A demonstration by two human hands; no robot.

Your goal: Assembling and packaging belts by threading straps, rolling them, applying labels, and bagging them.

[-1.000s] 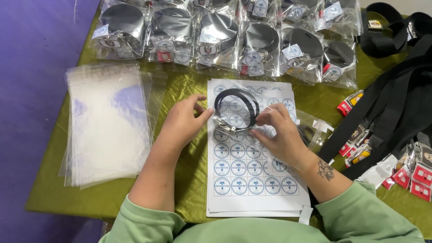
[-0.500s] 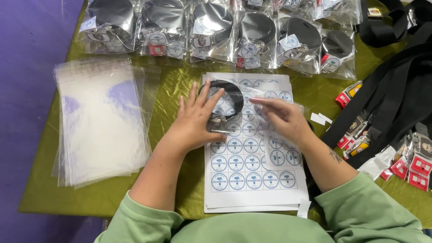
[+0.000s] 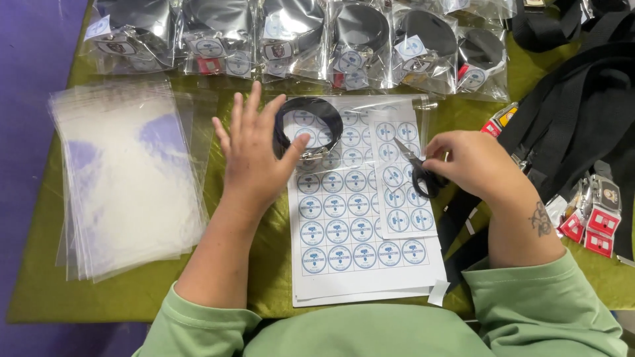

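Resting, left hand (image 3: 254,155): fingers spread flat, thumb touching coiled black strap (image 3: 308,123).
Right hand (image 3: 471,165): closed around black-handled scissors (image 3: 417,168).
Strap position: atop round-sticker sheet (image 3: 360,221).
Left side: clear bag stack (image 3: 126,178).

The surface (image 3: 40,297) wears a shiny olive-green cloth with soft wrinkles. Left of the surface, the floor (image 3: 26,79) is plain purple. Light is bright and even, leaving only faint shadows on the cloth.
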